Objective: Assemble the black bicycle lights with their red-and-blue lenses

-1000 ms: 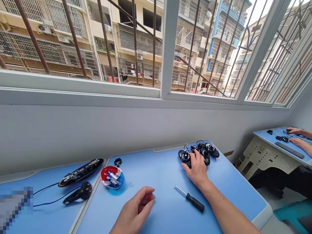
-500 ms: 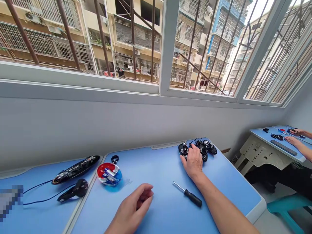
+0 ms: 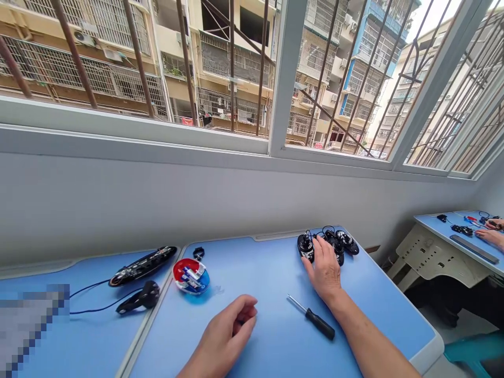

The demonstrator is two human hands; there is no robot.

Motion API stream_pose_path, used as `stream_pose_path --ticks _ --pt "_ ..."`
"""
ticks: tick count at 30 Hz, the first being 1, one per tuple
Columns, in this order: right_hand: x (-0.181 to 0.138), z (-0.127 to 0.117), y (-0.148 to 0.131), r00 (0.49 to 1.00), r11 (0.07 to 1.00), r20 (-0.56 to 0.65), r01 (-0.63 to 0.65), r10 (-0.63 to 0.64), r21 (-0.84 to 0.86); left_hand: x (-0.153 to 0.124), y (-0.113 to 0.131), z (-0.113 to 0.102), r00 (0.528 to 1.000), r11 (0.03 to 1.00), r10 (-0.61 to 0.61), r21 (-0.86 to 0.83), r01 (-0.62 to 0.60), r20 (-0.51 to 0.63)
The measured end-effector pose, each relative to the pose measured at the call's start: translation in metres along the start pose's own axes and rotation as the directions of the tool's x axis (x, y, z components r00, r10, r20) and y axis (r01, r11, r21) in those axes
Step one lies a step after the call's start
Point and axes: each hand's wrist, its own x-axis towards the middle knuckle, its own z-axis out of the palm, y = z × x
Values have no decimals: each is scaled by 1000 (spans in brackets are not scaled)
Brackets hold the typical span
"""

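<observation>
My right hand [image 3: 323, 265] lies over a cluster of glossy black corded pieces at the far right of the blue table, fingers stretched out and touching them. One white-patterned black piece [image 3: 306, 247] shows left of the fingers, another [image 3: 346, 242] to the right; what lies under the palm is hidden. My left hand [image 3: 226, 336] hovers near the front, loosely curled, a gap between thumb and fingers and nothing visible in it. Between the hands rests a screwdriver [image 3: 319, 323] with a black handle, its tip towards the back left.
A red-and-blue bowl [image 3: 208, 281] holds batteries, with a small black part [image 3: 199, 253] behind it. Further left lie a long black corded device [image 3: 142, 266] and a black handle-shaped piece [image 3: 139, 298]. At right, another person's hands [image 3: 490, 236] work at a second table [image 3: 433, 228].
The view has shifted slightly to the left, so things sit further right in the picture. My right hand stays on the black pieces; my left hand keeps its curled pose.
</observation>
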Motion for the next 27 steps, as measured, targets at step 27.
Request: stream_pose_path --ticks 27 --pt "10 14 2 995 998 94 -26 32 -55 -2 1 1 999 998 20 55 -23 42"
